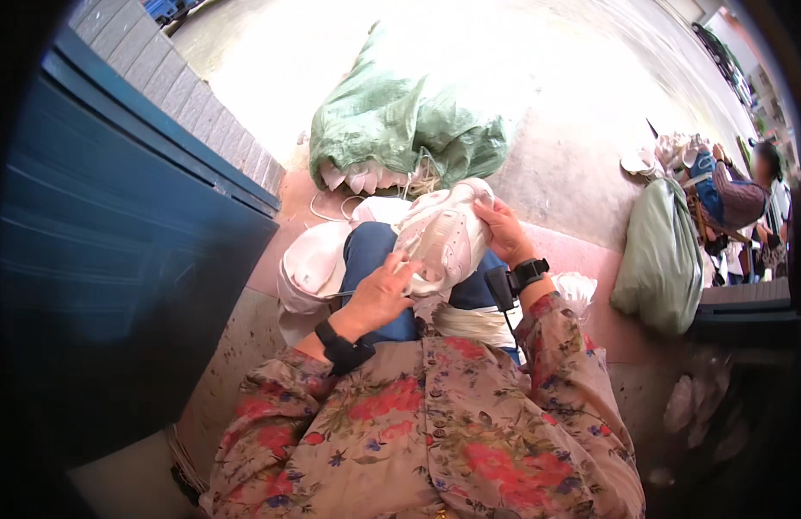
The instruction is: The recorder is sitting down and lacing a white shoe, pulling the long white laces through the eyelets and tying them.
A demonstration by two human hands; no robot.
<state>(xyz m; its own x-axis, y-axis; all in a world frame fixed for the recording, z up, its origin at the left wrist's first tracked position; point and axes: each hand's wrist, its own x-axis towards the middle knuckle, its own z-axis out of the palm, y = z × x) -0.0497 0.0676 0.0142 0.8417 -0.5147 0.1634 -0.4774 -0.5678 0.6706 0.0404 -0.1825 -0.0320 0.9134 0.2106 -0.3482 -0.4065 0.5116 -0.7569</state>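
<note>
A white shoe upper (446, 238) with rows of small eyelets rests over my knees. My right hand (508, 232) is closed on its far right end, thumb on top. At the near left edge, by the opening, my left hand (385, 290) touches the upper with bent, closed fingers. A thin, rod-like thing (342, 295) sticks out beside the left hand, and whatever those fingers pinch is too small to make out. More white shoe uppers (314, 259) are piled left of my knees. Some white pieces (474, 327) lie in my lap.
A green sack (409, 130) ahead spills pale shoe pieces at its near edge. A blue metal panel (132, 259) stands close on my left. To the right are a full, pale green sack (658, 259) and a seated person (738, 195) beside white pieces. White material (576, 290) sits near my right forearm.
</note>
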